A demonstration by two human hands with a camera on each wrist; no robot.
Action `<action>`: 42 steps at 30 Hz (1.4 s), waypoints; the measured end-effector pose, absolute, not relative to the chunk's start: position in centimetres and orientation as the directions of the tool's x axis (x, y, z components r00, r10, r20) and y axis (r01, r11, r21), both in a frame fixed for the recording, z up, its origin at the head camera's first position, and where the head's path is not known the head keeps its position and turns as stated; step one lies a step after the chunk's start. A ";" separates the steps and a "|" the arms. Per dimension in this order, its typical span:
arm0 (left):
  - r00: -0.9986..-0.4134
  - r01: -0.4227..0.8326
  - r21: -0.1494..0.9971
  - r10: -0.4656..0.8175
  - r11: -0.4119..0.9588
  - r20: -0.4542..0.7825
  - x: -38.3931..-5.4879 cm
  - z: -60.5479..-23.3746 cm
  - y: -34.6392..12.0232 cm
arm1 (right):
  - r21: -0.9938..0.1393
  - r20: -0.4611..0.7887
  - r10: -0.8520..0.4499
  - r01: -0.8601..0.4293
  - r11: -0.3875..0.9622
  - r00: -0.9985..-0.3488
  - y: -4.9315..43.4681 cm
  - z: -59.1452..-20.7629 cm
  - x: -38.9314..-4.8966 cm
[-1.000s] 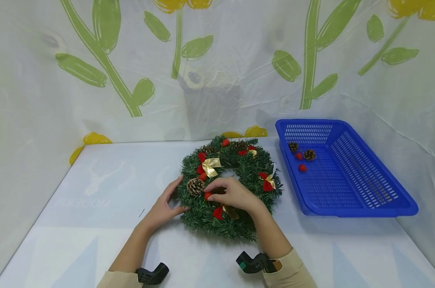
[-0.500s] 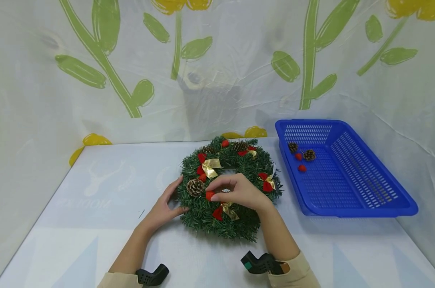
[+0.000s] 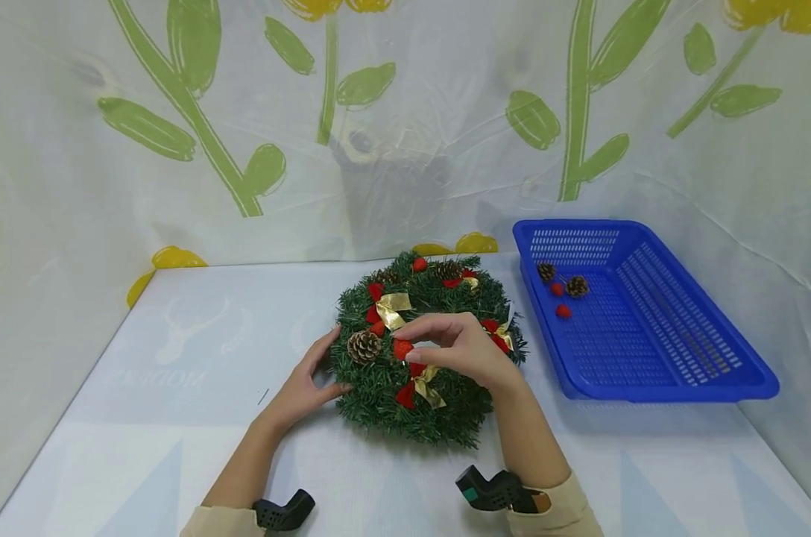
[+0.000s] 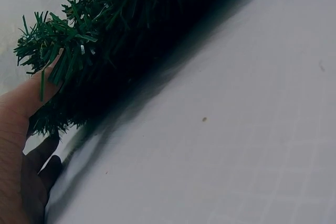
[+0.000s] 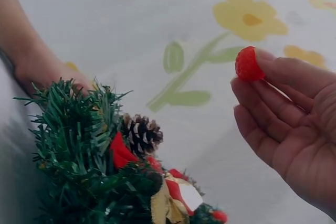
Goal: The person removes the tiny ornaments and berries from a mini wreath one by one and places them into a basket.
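Over wreath (image 3: 405,421), right grip (image 3: 464,350) pinches red berry (image 3: 402,348), now farther from pinecone (image 3: 364,347); left grip (image 3: 303,389) spread against wreath.

A wreath (image 3: 385,403) lies on a table (image 3: 352,492), left of a basket (image 3: 640,335), before a backdrop (image 3: 405,186).
Two pine cones (image 3: 576,286) and two berries (image 3: 563,311) lie in the basket's left side; the left hand (image 3: 305,388) touches the wreath's left edge, the right hand (image 3: 466,349) holds another berry (image 3: 402,349) above it.
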State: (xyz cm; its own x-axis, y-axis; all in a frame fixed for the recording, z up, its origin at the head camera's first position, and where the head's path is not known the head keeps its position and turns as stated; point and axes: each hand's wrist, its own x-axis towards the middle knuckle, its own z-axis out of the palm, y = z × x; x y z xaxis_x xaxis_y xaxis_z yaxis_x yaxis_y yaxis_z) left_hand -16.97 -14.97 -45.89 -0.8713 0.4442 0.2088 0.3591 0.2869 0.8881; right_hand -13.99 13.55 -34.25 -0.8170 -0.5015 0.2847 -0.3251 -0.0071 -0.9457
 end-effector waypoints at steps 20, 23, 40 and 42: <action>-0.867 0.379 0.878 0.443 0.292 0.227 -16.8 -46.2 -15.3 | -0.965 0.226 -0.390 -0.259 0.034 -0.892 17.4 -32.4 -13.8; -0.863 0.390 0.875 0.445 0.288 0.238 -16.8 -46.3 -15.3 | -0.958 0.223 -0.377 -0.275 0.088 -0.899 18.0 -31.9 -13.8; -0.858 0.412 0.866 0.440 0.285 0.264 -17.1 -46.2 -15.0 | -0.908 0.248 -0.291 -0.326 0.263 -0.924 21.3 -30.7 -13.8; -0.859 0.412 0.866 0.440 0.285 0.263 -17.1 -46.2 -15.1 | -0.898 0.260 -0.295 -0.343 0.277 -0.919 21.7 -30.5 -13.8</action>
State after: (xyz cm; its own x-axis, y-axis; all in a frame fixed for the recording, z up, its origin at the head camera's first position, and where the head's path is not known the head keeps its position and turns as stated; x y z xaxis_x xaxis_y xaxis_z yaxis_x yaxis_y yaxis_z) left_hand -17.10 -15.05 -46.19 -0.8586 0.4398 0.2635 0.4116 0.2848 0.8657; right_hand -13.81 21.73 -30.45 -0.9194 -0.2949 0.2602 -0.3429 0.2771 -0.8976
